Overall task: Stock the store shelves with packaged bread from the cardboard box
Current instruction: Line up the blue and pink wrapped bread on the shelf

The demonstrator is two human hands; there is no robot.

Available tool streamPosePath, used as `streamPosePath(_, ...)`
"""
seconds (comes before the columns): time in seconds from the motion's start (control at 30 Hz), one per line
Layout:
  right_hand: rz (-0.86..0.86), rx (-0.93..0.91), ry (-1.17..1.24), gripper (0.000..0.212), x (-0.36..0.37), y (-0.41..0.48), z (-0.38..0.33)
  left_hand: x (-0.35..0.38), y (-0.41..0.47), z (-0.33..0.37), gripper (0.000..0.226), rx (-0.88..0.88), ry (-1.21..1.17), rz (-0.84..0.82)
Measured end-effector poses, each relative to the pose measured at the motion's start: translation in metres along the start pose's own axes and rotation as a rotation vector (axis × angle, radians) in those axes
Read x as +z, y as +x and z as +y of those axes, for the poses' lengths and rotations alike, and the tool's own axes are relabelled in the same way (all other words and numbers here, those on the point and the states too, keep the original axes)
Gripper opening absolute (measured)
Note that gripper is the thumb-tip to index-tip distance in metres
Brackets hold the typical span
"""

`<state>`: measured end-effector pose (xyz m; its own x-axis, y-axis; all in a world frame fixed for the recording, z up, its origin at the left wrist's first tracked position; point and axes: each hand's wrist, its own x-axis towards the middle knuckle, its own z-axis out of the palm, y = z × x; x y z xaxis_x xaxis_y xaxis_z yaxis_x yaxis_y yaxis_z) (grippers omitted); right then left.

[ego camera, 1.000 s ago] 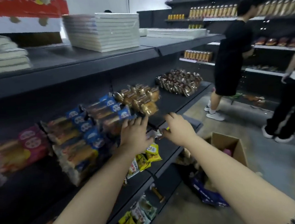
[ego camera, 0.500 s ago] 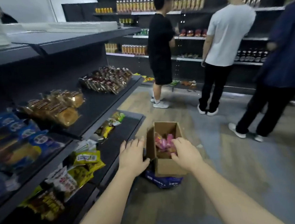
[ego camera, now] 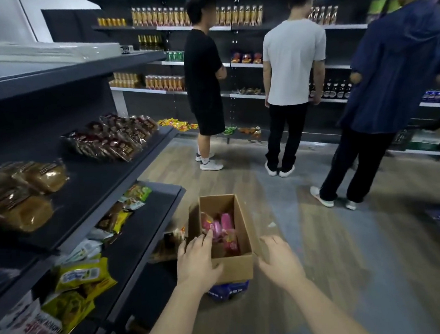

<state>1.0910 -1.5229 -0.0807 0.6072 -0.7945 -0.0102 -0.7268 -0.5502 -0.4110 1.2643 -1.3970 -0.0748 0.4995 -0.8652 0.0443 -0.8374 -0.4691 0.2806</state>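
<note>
**newbie:** so where's the bread on your feed?

**me:** one cardboard box [ego camera: 233, 264], sitting open on the wood floor right beside the lower shelf [ego camera: 149, 225]. One blue bag [ego camera: 231, 290] pokes out from under its near end. Inside are pink bread packets [ego camera: 227, 223]. I count at least three, the pile's too jumbled to say more

**newbie:** and the hands?

**me:** two in view, neither gripping anything. My left hand [ego camera: 197, 261] is over the box's near left corner, fingers straight and pointing in at the pink packets. Can't tell if the tips actually touch one. My right hand [ego camera: 279, 261] hangs just beside the box on its right, fingers spread and relaxed

**newbie:** anything else around?

**me:** the middle shelf [ego camera: 92, 192] has at least three clear-wrapped brown loaves [ego camera: 40, 177], plus one heap of dark red packets [ego camera: 111, 139] further along. Three people stand at the far shelves: one in a black shirt [ego camera: 203, 70], one in a white tee [ego camera: 294, 60], one in a blue jacket [ego camera: 395, 68]
</note>
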Motion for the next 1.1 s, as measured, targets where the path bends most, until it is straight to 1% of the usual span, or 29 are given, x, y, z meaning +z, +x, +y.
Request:
streamPosePath(0.2, 0.012, 0.032, 0.026, 0.057, -0.004, 0.045, 0.009, 0.003, 0.05, -0.01, 0.087, -0.052, -0.053, 0.028)
streamPosePath(0.43, 0.022, 0.021, -0.01, 0.052, -0.021, 0.124, 0.004, 0.008, 0.137, -0.018, 0.084, -0.03, -0.076, 0.025)
streamPosePath(0.63, 0.026, 0.044, 0.012, 0.054, -0.014, 0.182, -0.006, 0.007, 0.199, -0.033, 0.082, -0.021, -0.053, 0.008)
streamPosePath(0.83, -0.016, 0.065, 0.002, 0.058, 0.001, 0.221, -0.006, 0.023, 0.231, -0.051, 0.08, -0.034, -0.052, -0.055)
streamPosePath(1.0, -0.056, 0.059, 0.011, 0.057, 0.015, 0.25, 0.0, 0.034, 0.25, -0.057, 0.079, -0.097, -0.049, -0.114)
streamPosePath(1.1, -0.08, 0.037, 0.026, 0.058, 0.022, 0.271, 0.005, 0.041, 0.262, -0.057, 0.079, -0.132, -0.028, -0.119)
